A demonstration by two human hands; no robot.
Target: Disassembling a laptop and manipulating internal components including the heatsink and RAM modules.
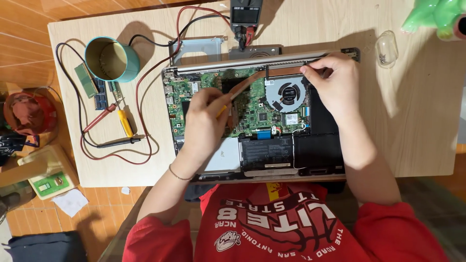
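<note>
Both hands work the opened laptop (252,104). Left hand (204,119) closed around a yellow screwdriver (222,111); right hand (332,80) pinches the copper heat pipe (252,80). Pipe likely thin, light, bendable; best gripped at its ends.

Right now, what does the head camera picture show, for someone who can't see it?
Two hands work inside an opened laptop: the left hand holds a yellow-handled tool, the right hand pinches a copper strip by the fan.

Left hand (206,116) holds perhaps a screwdriver (221,111) over the opened laptop (252,114); right hand (332,80) pinches its copper heat pipe (286,71).
</note>
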